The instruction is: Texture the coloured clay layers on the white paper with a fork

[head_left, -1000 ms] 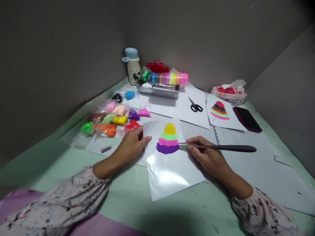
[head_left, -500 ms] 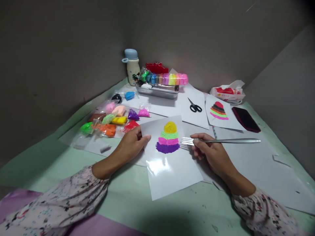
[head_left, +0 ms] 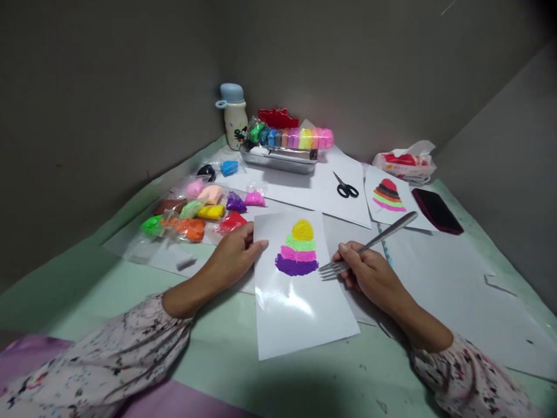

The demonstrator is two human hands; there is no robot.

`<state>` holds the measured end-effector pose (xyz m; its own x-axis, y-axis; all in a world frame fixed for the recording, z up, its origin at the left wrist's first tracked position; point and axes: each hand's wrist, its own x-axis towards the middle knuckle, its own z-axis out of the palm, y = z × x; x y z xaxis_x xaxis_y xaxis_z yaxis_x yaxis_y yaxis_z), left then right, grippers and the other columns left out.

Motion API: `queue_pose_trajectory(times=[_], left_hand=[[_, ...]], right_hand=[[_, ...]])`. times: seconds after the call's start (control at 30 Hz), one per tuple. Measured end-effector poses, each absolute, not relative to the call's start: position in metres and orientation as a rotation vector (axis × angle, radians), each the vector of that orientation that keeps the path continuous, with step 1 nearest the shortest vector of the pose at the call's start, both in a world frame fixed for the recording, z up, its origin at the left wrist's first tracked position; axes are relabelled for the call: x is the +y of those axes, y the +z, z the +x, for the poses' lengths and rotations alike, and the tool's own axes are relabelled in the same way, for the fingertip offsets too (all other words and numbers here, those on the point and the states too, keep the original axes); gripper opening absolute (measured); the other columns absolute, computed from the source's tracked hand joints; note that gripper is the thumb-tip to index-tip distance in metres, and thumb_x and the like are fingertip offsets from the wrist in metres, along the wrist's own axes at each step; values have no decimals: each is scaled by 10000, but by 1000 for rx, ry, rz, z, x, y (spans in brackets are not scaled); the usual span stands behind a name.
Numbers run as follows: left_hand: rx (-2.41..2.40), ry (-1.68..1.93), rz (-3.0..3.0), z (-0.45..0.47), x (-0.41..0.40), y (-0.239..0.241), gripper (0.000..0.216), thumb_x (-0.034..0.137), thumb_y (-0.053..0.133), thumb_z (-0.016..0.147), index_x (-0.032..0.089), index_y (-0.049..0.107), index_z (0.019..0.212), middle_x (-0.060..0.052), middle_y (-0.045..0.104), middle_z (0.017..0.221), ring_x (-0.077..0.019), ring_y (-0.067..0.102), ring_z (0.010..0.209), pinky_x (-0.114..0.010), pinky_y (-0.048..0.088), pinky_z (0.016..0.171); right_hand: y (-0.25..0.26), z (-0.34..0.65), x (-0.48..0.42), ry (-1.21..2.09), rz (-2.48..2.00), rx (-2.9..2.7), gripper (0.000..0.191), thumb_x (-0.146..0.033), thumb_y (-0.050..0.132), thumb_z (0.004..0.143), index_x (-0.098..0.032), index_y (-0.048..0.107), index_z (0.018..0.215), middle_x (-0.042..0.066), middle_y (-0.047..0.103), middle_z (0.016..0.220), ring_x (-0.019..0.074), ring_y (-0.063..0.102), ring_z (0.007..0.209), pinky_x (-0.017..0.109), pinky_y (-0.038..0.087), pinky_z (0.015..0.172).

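Observation:
My left hand [head_left: 232, 255] pinches the left edge of a glossy white sheet [head_left: 300, 325], its thumb on top. On that sheet is a textured clay shape [head_left: 298, 249] in stacked bands: yellow on top, then light green, pink and purple. My right hand [head_left: 369, 270] is closed around a metal fork [head_left: 387, 233]. The fork's tines reach left, close to the right end of the purple band, and its handle slants up to the right. Whether the tines touch the clay, I cannot tell.
Bagged clay lumps [head_left: 191, 212] in several colours lie at left. Behind stand a bottle [head_left: 235, 119] and a metal tray [head_left: 278, 162] with a clay pack [head_left: 300, 138] on it. Scissors [head_left: 347, 188], a second banded picture [head_left: 389, 195], a phone [head_left: 437, 210] and tissues [head_left: 404, 165] are at right.
The fork has swung from nearly level to slanting, handle end up and tines lower. The sheet has turned slightly and its lower-left corner has shifted left. My left hand keeps its grip.

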<state>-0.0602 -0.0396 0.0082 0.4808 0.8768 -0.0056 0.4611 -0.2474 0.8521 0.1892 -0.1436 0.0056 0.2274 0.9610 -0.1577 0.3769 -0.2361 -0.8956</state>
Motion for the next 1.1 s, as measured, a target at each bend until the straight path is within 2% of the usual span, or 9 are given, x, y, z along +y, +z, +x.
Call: queue_pose_trajectory(times=[0.37, 1.1], left_hand=[[1119, 612, 1932, -61, -39, 7, 235, 365, 494, 847, 169, 582, 942, -14, 596, 760, -163, 529, 671, -290, 376, 592], [1139, 615, 1915, -60, -41, 10, 169, 352, 517, 829, 184, 540, 832, 4, 573, 710, -153, 513, 635, -286, 368, 575]], right_hand=[[4, 188, -141, 916, -1759, -1360, 418, -535, 423, 906, -187, 615, 780, -23, 556, 516, 114, 508, 429, 233, 404, 453], [6, 185, -143, 876, -1813, -1385, 384, -509, 423, 916, -204, 609, 775, -32, 550, 513, 128, 520, 458, 247, 401, 491]])
